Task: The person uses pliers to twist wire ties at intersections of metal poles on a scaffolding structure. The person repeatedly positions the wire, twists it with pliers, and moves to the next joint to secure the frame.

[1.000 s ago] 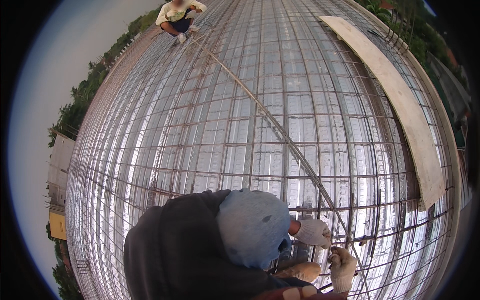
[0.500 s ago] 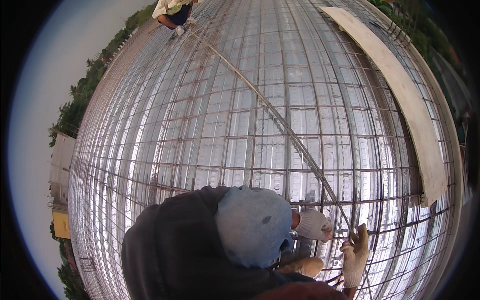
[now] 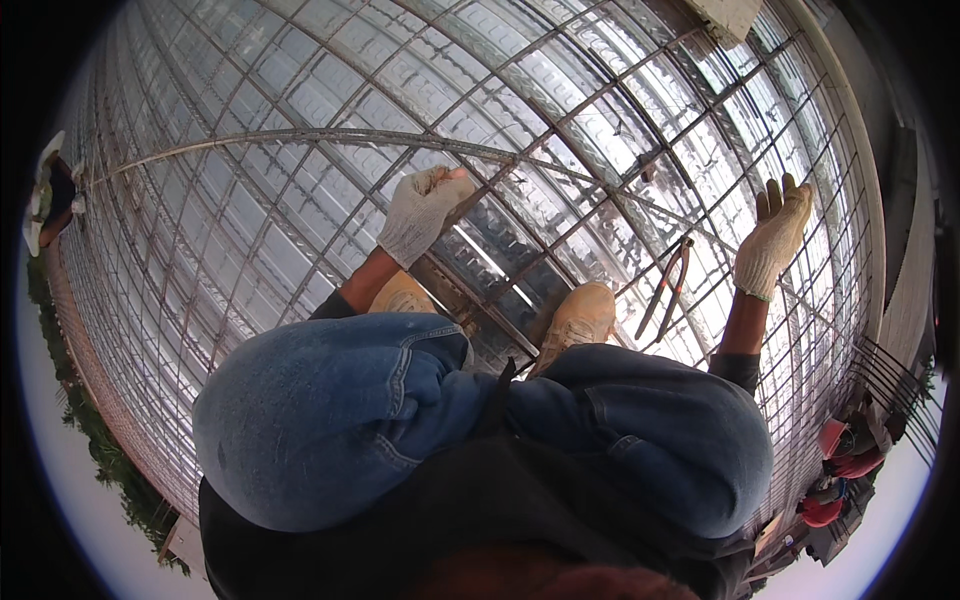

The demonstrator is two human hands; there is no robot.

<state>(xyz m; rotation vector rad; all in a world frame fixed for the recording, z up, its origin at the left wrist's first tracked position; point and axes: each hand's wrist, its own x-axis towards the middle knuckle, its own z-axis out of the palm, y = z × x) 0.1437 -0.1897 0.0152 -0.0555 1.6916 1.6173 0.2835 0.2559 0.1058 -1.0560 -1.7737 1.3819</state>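
Note:
I squat on a rebar mesh (image 3: 600, 130) laid over corrugated metal decking, my blue-jeaned knees filling the lower view. My left hand (image 3: 425, 210), in a white work glove, is closed on a rebar bar of the mesh just ahead of my left shoe (image 3: 400, 295). My right hand (image 3: 775, 240), also gloved, is spread open with fingers pointing up, holding nothing. A pair of long-handled pincers (image 3: 665, 285) lies on the mesh between my right shoe (image 3: 585, 315) and my right hand, a little left of that hand.
A long loose rebar (image 3: 300, 135) runs across the mesh above my left hand. A wooden plank (image 3: 725, 15) lies at the top edge. Another person (image 3: 45, 200) works at the far left; people with red helmets (image 3: 840, 450) are at the lower right beyond the deck edge.
The view has swung down over my knees. My hands, close together before, are now apart: the left grips the mesh, the right is open and away from the pincers.

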